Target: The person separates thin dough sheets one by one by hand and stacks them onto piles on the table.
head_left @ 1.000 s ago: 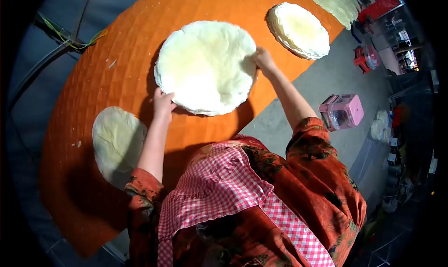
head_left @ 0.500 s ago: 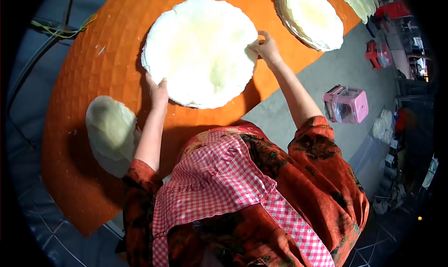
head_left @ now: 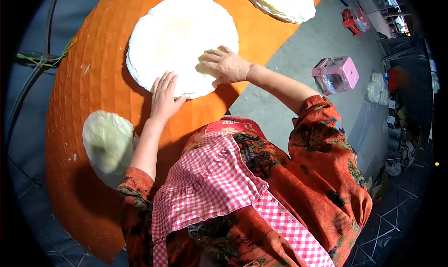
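A stack of round, pale flat sheets [head_left: 179, 31] lies on the orange table cover [head_left: 105, 66]. My left hand [head_left: 164, 98] rests with its fingers spread on the stack's near edge. Flat on the sheets, towards their right side, lies my right hand [head_left: 225, 66], its fingers apart. Neither hand grips anything. Another pale round piece [head_left: 108, 143] is at the lower left, beside my left forearm, which hides part of its right side.
A second stack of pale rounds [head_left: 283, 1] sits at the table's upper right. On the grey floor to the right stand a pink stool in clear plastic [head_left: 337, 74] and a red stool [head_left: 354, 22]. A metal frame with yellow wire [head_left: 46, 60] is at the left.
Both hands have let go of the stack's edges. My right hand has moved left onto the top sheet, and my left hand has opened on the near edge. The whole view has shifted.
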`<state>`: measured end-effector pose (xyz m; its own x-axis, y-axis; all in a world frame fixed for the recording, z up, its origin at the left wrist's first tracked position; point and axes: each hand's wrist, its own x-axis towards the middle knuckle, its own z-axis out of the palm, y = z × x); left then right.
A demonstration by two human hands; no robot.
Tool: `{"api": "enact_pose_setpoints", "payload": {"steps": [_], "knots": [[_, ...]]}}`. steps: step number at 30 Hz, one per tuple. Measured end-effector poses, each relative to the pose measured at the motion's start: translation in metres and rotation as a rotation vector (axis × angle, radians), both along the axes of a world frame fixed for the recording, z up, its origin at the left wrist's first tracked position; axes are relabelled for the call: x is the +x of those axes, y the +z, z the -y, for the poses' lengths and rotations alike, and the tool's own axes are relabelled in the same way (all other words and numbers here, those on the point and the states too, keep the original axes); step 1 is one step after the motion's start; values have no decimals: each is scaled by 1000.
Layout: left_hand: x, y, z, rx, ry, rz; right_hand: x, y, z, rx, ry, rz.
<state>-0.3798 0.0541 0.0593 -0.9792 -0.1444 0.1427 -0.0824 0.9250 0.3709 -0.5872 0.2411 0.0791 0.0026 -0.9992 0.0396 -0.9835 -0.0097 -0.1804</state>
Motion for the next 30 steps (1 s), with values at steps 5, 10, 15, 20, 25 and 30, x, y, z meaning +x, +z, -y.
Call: {"api": "enact_pose_setpoints", "payload": {"steps": [5, 10, 15, 20, 25, 30], "knots": [[-4, 11, -10, -130, -86, 82, 7, -1, 0, -60, 8, -59], [-16, 14, -14, -263, -132, 177, 7, -7, 2, -83, 81, -59], [-19, 6, -8, -291, -154, 170, -17, -14, 13, -52, 3, 205], [-25, -13, -2, -242, -159, 94, -22, -12, 9, -51, -169, 320], [-25, 3, -21, -290, -87, 87, -22, -11, 10, -94, -153, 350], [-31, 4, -27, -270, -44, 11, -25, -7, 11, -81, -225, 443]]}}
